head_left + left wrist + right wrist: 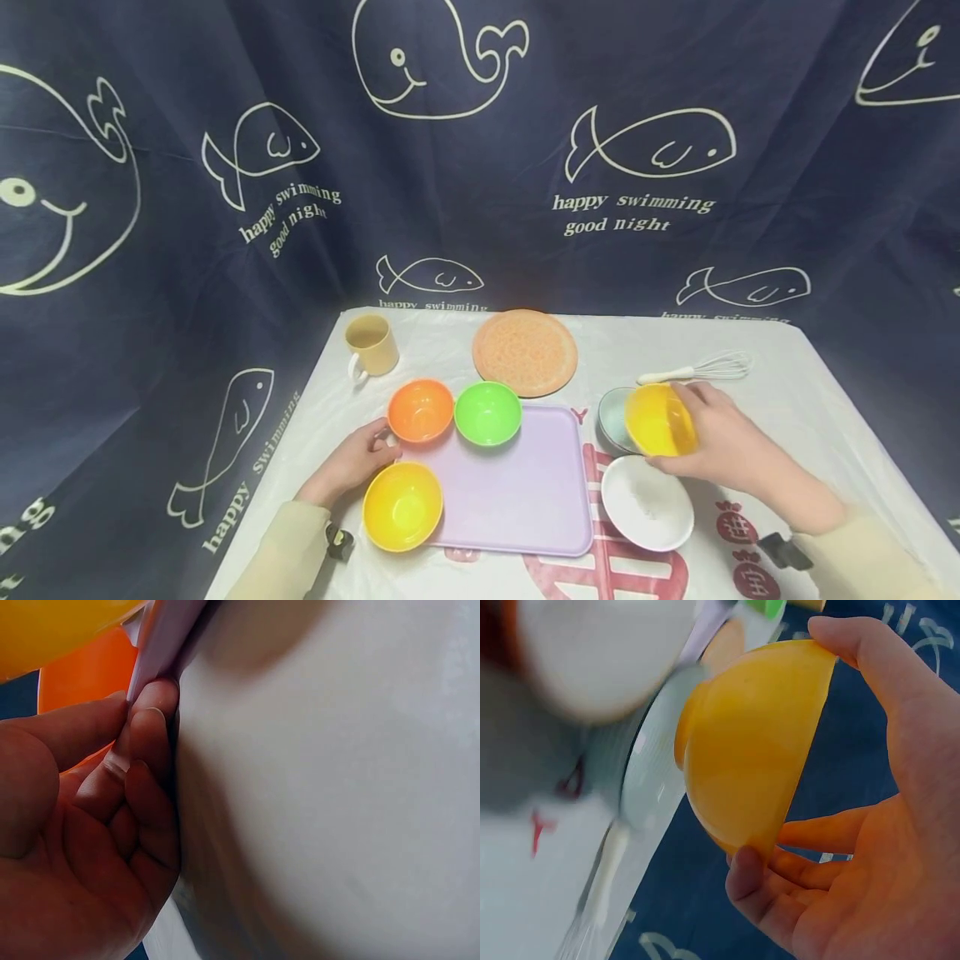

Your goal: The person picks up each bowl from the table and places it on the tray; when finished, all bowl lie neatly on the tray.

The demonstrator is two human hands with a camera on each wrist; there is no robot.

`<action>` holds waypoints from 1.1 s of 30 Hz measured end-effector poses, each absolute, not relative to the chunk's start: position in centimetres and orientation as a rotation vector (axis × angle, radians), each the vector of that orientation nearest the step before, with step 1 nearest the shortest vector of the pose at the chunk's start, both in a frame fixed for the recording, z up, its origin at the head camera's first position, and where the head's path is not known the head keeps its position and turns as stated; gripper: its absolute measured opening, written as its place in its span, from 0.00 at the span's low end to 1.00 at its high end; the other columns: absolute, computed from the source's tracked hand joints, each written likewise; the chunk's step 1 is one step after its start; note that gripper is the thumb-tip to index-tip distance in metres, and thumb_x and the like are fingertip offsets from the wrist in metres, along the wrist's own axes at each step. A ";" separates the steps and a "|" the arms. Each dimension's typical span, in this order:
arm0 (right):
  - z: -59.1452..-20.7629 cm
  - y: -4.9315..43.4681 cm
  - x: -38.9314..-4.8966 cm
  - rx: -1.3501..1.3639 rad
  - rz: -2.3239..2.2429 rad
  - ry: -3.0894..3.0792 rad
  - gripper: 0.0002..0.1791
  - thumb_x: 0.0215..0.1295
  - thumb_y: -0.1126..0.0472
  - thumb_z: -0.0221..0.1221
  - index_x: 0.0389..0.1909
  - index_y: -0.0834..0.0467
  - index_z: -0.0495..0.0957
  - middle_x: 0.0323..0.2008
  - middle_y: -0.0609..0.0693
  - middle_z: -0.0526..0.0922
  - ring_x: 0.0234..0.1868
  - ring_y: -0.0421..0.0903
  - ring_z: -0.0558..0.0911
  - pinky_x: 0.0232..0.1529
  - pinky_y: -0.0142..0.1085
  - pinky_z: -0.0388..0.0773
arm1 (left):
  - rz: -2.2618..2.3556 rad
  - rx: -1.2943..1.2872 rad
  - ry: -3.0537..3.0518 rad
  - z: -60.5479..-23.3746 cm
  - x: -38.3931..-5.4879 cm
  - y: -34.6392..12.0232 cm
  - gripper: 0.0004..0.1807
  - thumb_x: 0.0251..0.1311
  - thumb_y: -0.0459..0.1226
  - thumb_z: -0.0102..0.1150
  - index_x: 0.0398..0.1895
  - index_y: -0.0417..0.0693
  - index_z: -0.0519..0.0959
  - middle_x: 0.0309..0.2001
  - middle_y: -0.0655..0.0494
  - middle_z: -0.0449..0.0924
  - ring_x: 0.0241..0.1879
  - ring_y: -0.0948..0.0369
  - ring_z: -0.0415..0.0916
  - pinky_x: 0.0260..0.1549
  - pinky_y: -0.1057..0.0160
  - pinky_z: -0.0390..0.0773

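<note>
I'm gripping a yellow bowl (652, 417) with my right hand (722, 435) and pinching the edge of a purple tray (517, 492) with my left hand (356, 460).
A second yellow bowl (402, 507) is sitting nearer than the left hand, a white bowl (648, 507) nearer than the right. I'm holding my bowl tilted by its rim; an orange bowl (420, 411) is standing just beyond the left hand, a whisk (686, 372) lying beyond the right.
</note>
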State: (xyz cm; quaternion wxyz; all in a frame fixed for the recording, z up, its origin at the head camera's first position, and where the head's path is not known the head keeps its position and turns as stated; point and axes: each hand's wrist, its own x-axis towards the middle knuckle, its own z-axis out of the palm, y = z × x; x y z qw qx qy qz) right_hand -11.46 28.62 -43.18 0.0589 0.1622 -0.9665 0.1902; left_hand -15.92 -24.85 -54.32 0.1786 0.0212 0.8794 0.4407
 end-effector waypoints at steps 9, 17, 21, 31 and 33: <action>-44.1 21.7 -11.0 0.642 0.631 -2.921 0.62 0.37 0.41 0.82 0.68 0.75 0.69 0.60 0.69 0.74 0.59 0.66 0.76 0.57 0.62 0.76 | 1.239 0.078 2.497 -54.3 -16.1 -25.0 0.30 0.70 0.40 0.67 0.73 0.49 0.72 0.28 0.56 0.81 0.27 0.57 0.76 0.39 0.57 0.75; -45.6 15.8 -10.0 0.778 0.629 -2.942 0.63 0.37 0.38 0.81 0.69 0.74 0.69 0.61 0.67 0.74 0.61 0.63 0.76 0.62 0.55 0.75 | 1.222 0.089 2.502 -54.6 -16.2 -25.2 0.30 0.70 0.42 0.67 0.73 0.51 0.73 0.28 0.57 0.81 0.29 0.58 0.77 0.41 0.56 0.74; -46.7 13.6 -9.6 0.849 0.642 -2.927 0.63 0.34 0.39 0.81 0.68 0.73 0.70 0.58 0.62 0.76 0.57 0.57 0.77 0.59 0.51 0.77 | 1.229 0.089 2.502 -54.7 -16.3 -25.2 0.30 0.70 0.43 0.67 0.73 0.51 0.73 0.27 0.56 0.80 0.28 0.58 0.76 0.40 0.56 0.74; -48.9 9.9 -8.7 1.014 0.674 -2.899 0.65 0.34 0.39 0.80 0.69 0.75 0.68 0.62 0.65 0.74 0.62 0.56 0.75 0.65 0.48 0.73 | 1.231 0.104 2.512 -54.5 -16.3 -25.0 0.31 0.70 0.41 0.67 0.73 0.47 0.72 0.28 0.58 0.82 0.27 0.59 0.77 0.39 0.58 0.75; -49.1 9.5 -8.7 1.018 0.682 -2.911 0.65 0.34 0.40 0.80 0.69 0.75 0.67 0.65 0.67 0.73 0.64 0.57 0.74 0.66 0.48 0.71 | 1.233 0.107 2.515 -54.5 -16.3 -25.1 0.31 0.70 0.41 0.67 0.73 0.46 0.72 0.28 0.58 0.82 0.27 0.59 0.76 0.39 0.58 0.75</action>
